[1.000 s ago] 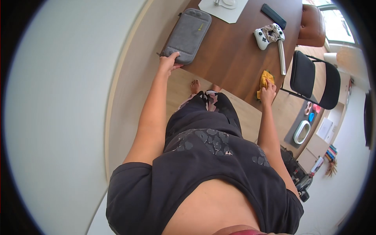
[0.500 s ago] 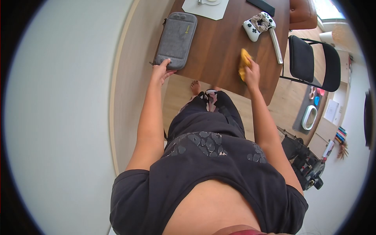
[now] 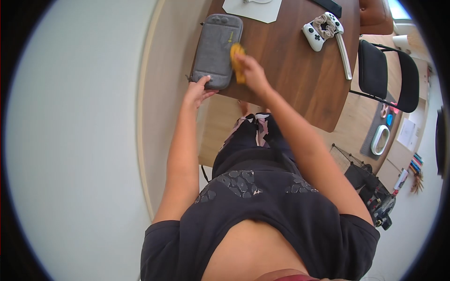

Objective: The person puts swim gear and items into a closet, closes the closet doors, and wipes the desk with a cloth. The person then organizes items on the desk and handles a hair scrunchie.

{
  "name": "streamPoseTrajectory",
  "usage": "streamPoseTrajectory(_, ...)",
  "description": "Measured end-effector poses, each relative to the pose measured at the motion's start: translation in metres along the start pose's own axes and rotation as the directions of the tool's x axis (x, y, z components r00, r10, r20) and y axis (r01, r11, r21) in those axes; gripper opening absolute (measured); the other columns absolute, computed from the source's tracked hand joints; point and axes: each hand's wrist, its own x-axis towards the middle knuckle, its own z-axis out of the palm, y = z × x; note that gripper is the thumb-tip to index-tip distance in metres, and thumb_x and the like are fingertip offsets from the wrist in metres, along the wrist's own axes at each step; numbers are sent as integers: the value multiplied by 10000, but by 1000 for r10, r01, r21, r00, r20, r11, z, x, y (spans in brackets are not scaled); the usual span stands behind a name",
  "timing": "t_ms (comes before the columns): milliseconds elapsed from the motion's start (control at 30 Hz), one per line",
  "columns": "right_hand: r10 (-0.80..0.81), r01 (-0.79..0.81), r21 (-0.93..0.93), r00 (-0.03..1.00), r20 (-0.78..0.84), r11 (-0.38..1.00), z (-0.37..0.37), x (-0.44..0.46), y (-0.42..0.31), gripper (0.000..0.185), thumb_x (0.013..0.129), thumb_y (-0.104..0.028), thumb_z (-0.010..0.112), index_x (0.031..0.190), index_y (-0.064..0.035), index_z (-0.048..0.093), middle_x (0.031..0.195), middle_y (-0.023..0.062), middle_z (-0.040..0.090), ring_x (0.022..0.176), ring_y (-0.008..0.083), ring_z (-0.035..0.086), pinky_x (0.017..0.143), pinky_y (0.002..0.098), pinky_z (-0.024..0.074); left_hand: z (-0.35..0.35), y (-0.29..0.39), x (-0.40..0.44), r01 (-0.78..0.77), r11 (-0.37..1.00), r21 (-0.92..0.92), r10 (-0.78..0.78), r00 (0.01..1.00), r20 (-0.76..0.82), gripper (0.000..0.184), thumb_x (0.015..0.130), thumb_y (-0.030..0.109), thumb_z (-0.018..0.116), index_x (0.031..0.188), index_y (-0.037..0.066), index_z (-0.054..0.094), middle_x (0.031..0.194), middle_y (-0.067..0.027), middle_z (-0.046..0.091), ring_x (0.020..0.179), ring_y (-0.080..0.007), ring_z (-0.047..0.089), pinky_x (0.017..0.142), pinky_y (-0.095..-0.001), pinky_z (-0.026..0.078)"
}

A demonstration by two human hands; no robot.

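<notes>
A grey zippered case [image 3: 216, 51] lies on the brown wooden table [image 3: 290, 70], along its left edge. My left hand [image 3: 200, 91] grips the near end of the case, thumb on top and fingers below at the table's edge. In my right hand [image 3: 252, 72] is a bunched yellow cloth [image 3: 238, 63], somewhat blurred, held on the tabletop close beside the right side of the case. The fingers of that hand are wrapped on the cloth.
A white game controller [image 3: 318, 35] with a beige scrunchie [image 3: 324, 25] sits toward the right, beside a thin pale bar [image 3: 343, 56]. Farther back are a white mat [image 3: 255, 9] and a dark flat object [image 3: 328, 6]. A black folding chair [image 3: 373, 63] stands right of the table.
My right hand has swept left across the table with the yellow cloth, from near the right corner to beside the case. My left hand has stayed on the case.
</notes>
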Motion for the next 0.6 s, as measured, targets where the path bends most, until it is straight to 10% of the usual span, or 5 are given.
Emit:
streamPoseTrajectory(200, -14, 122, -129, 775, 631, 984, 17, -102, -29, 448, 715, 98, 470, 1061, -146, 615, 1033, 82, 587, 1016, 259, 537, 890, 325, 420, 1, 3, -6, -5, 1000, -8, 5, 1000, 8, 364, 812, 232, 582, 1031, -52, 519, 931, -159, 616, 767, -277, 639, 712, -331, 535)
streamPoseTrajectory(300, -80, 165, -86, 793, 604, 983, 17, -96, -44, 385, 699, 68, 504, 1010, -124, 627, 997, 80, 595, 990, 260, 543, 877, 339, 422, 1, 3, -5, 3, 1000, -29, -3, 1000, 12, 369, 813, 237, 582, 1032, -53, 518, 917, -158, 620, 767, -271, 641, 695, -321, 538)
streamPoseTrajectory(400, -302, 324, -271, 945, 123, 906, -6, -60, -59, 305, 696, 73, 502, 945, -68, 606, 1007, 90, 579, 971, 270, 541, 873, 335, 419, 0, 0, 0, 2, 1000, -17, -2, 1000, -19, 374, 817, 240, 579, 1042, -51, 511, 910, -162, 622, 789, -273, 640, 685, -308, 539)
streamPoseTrajectory(467, -160, 131, -114, 941, -298, 985, -19, -42, -56, 359, 746, 83, 437, 1038, -60, 589, 1067, 125, 543, 993, 281, 532, 911, 311, 393, 0, 5, -5, 24, 999, 23, -24, 1000, 10, 400, 829, 237, 572, 1079, -60, 477, 949, -181, 608, 824, -282, 633, 720, -313, 536)
streamPoseTrajectory(600, -75, 18, -178, 945, -318, 984, -40, 27, -11, 392, 788, 40, 418, 1141, -68, 550, 1144, 137, 509, 1079, 276, 495, 925, 312, 381, 0, 9, -6, 52, 998, 43, -54, 997, 47, 432, 842, 231, 564, 1121, -72, 434, 995, -205, 590, 853, -295, 626, 740, -311, 537)
